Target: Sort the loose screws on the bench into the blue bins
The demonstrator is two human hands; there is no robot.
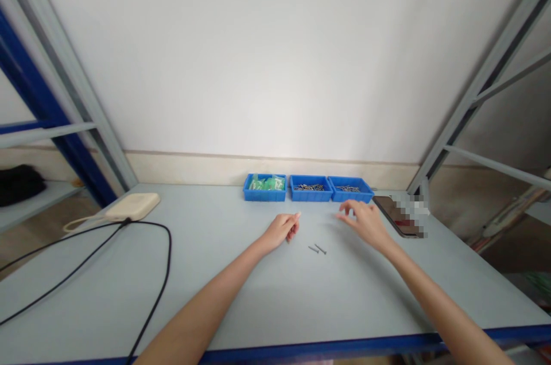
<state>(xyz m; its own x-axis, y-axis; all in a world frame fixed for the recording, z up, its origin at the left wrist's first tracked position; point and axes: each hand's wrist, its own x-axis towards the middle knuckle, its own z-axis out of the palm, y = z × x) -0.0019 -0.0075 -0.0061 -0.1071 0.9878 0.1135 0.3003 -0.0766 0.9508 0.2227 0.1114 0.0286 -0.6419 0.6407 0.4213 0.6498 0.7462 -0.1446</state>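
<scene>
My left hand [282,231] is closed just above the table, its thumb pressed against curled fingers. A small pale tip shows at the thumb, and I cannot make out what the fingers hold. Two screws [317,249] lie side by side on the table between my hands. My right hand [362,220] hovers with its fingers bent and apart, holding nothing, in front of the right blue bin [364,196], which contains small metal screws. The middle blue bin [310,196] also contains metal screws. Green and white small packets or pieces fill the left blue bin [264,195].
A phone [394,214], partly blurred out, lies right of my right hand. At the left are a cream-coloured box [133,206] and black cables [169,250] across the grey table [241,307]. Metal frame posts rise on both sides, with a white wall behind.
</scene>
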